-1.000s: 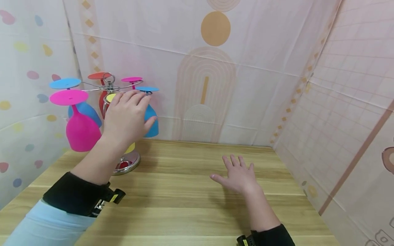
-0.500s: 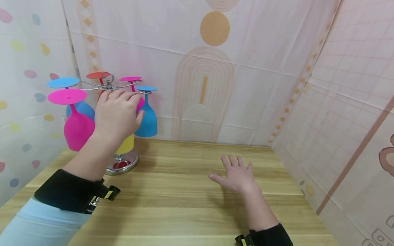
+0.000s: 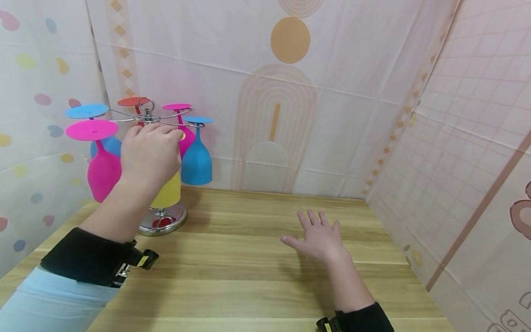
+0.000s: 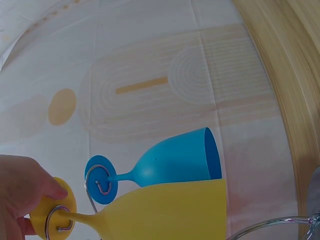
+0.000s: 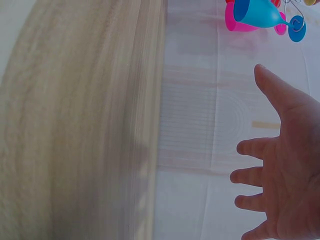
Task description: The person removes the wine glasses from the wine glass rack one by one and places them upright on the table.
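My left hand (image 3: 151, 152) pinches the disc foot of a yellow goblet (image 3: 168, 191), which hangs upside down on a chrome rack (image 3: 176, 221). In the left wrist view, the thumb lies over the yellow foot and a wire hook curls around the stem. To its right a blue goblet (image 3: 197, 166) hangs from another hook; a pink goblet (image 3: 103, 170) hangs left of the hand. My right hand (image 3: 319, 237) is held out over the table with fingers spread, holding nothing.
Behind these hang another blue goblet (image 3: 110, 145), a second pink goblet (image 3: 186, 140) and a red one (image 3: 132, 101), partly hidden. The rack stands on a wooden table (image 3: 232, 258) near its back left. Patterned cloth walls (image 3: 340, 115) enclose the table.
My left hand has moved slightly left, and its outstretched fingers and thumb have closed on the yellow goblet's foot. More of the yellow bowl shows below. The right hand stays put.
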A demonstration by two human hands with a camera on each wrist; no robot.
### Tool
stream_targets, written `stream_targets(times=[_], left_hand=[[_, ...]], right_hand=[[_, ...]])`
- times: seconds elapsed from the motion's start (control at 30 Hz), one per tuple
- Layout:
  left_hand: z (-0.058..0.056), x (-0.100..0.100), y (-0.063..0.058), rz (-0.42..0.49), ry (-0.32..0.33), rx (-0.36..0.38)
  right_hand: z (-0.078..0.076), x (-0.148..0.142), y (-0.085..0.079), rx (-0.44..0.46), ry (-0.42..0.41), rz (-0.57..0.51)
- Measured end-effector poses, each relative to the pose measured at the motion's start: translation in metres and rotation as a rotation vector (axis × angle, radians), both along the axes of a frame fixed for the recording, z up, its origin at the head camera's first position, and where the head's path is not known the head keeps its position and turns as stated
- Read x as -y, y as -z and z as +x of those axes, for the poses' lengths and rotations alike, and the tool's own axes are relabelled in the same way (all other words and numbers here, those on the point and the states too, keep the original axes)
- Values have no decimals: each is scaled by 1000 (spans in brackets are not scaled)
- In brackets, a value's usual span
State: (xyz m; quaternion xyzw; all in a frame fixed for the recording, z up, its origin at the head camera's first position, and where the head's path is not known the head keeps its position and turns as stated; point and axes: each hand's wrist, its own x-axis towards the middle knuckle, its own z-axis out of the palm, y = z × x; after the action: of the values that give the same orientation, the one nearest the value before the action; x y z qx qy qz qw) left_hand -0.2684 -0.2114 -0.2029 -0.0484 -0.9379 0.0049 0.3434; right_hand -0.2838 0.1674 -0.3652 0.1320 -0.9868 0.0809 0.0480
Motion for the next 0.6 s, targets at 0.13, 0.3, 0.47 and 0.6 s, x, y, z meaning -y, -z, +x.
stream_targets(times=[0.13, 0.3, 0.47, 0.6], left_hand=[[2, 1, 0, 12, -5, 24], [3, 2, 0, 33, -3, 39], [2, 2, -1, 43, 12, 25], [1, 3, -1, 44, 24, 6]], right_hand=[[0, 0, 0, -1, 1, 3], [0, -1, 0, 4, 0, 3], [1, -1, -1, 5, -2, 2], [0, -1, 0, 5, -3, 1]])
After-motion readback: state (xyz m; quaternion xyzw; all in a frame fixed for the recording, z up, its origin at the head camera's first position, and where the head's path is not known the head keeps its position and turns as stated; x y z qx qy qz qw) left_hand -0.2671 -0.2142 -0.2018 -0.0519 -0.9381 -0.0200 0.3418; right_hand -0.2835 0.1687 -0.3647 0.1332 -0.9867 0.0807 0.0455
